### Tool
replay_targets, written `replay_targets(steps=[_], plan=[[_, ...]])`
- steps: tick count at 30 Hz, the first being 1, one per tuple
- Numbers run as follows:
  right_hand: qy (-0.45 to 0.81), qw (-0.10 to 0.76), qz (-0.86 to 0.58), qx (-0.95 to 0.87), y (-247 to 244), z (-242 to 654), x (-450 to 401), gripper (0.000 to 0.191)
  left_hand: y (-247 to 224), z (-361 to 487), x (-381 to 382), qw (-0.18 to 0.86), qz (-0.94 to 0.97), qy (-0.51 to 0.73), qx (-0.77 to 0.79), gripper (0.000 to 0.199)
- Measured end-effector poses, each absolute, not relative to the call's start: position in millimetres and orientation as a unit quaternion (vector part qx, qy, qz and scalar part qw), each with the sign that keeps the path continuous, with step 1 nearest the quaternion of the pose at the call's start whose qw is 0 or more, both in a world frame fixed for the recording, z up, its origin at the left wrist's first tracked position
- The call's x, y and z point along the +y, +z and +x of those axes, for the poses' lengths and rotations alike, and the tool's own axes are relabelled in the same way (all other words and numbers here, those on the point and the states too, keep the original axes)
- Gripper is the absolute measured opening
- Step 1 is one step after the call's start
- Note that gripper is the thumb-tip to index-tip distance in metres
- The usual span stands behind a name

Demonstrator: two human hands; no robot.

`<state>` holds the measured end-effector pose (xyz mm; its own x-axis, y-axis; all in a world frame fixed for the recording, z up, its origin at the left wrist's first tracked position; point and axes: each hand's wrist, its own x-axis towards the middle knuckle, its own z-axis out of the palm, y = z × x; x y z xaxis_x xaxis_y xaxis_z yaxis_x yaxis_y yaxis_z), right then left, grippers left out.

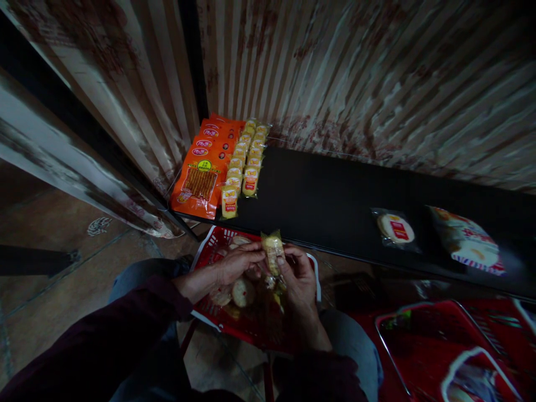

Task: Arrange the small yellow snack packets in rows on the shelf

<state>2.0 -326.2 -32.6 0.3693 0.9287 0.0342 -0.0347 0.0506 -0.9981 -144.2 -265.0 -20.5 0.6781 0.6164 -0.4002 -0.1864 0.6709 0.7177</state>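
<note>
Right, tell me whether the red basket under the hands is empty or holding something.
Holding something: round, pale items lie in the red basket. How full, I cannot tell: the left hand and right hand cover part.

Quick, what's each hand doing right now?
Left hand: closed, holding the wrapped snack by its edge.
Right hand: closed, holding the same wrapped snack.

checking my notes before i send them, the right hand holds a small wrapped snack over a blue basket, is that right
Not quite: the basket is red, not blue, as the head view shows. The rest stands: the right hand holds a small wrapped snack over it.
</note>
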Motion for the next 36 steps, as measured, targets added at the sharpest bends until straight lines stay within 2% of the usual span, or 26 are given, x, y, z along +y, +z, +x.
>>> replay_targets(steps=[11, 15, 20, 31, 36], plan=[[0.399, 0.616, -0.569, -0.369, -29, 0, -328, 0.025, -9, -150, -263, 0.802, 0.426, 0.256, 0.33, 0.049], [0.42, 0.596, -0.581, -0.36, -30, -1, -329, 0.022, -6, -148, -263, 0.793, 0.462, 0.235, 0.32, 0.054], [0.431, 0.573, -0.588, -0.375, -35, 0, -331, 0.021, -8, -147, -266, 0.753, 0.508, 0.241, 0.342, 0.049], [0.407, 0.58, -0.591, -0.385, -41, -1, -335, 0.025, 1, -148, -269, 0.495, 0.691, 0.266, 0.455, 0.031], [0.408, 0.572, -0.586, -0.404, -41, -1, -335, 0.03, 0, -149, -271, 0.422, 0.741, 0.257, 0.454, 0.024]])
